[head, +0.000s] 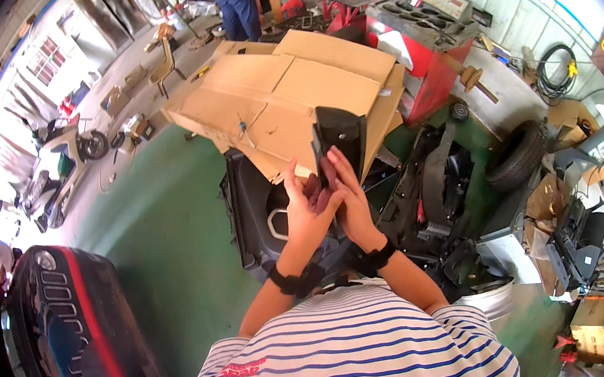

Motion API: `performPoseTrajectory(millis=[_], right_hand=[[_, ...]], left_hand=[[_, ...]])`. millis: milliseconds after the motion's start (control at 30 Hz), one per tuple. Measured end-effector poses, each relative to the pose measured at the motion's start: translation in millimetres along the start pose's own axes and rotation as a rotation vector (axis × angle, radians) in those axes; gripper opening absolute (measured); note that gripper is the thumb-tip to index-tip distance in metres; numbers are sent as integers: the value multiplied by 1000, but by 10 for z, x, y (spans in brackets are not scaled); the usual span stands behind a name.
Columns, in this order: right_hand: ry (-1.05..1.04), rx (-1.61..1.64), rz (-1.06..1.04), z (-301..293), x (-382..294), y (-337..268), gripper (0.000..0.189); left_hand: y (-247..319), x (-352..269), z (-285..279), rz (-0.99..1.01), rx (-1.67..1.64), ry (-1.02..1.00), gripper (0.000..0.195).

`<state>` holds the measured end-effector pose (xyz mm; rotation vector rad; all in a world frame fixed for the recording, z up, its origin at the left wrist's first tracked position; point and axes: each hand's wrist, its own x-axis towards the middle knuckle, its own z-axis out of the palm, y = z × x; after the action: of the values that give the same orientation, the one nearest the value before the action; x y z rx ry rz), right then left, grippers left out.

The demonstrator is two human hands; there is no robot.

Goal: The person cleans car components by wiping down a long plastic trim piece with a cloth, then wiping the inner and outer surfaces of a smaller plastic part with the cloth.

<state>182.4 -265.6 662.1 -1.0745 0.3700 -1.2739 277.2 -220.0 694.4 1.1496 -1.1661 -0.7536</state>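
A black plastic part (343,130), angular and trough-like, stands up in front of my hands, above the flattened cardboard (317,83). My left hand (309,201) is at its lower end, thumb and fingers curled round a dark reddish-brown piece (320,191), perhaps a cloth or pad. My right hand (352,198) lies along the part's lower right side, its fingers extended against it and over the reddish-brown piece. The fingertips darken near the part, and which hand bears its weight is hard to tell. Below the hands lies a large black plastic panel (253,205).
A red tyre machine (431,71) stands behind the cardboard. Black car parts (443,173) and a tyre (518,155) lie to the right. At lower left is a black car front with a red stripe (88,309). A person (236,0) stands at the back; a scooter (59,166) is far left.
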Motion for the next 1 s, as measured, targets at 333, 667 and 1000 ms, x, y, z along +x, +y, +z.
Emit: performPoseTrajectory(millis=[333, 667, 1000], right_hand=[[7, 27, 358, -171, -316, 61, 47], [-77, -702, 14, -147, -352, -48, 36], [74, -1006, -77, -205, -150, 19, 24]], left_hand=[[70, -19, 78, -22, 116, -69, 83], [-6, 145, -272, -212, -49, -174, 65], [-167, 286, -365, -374, 55, -203, 80]])
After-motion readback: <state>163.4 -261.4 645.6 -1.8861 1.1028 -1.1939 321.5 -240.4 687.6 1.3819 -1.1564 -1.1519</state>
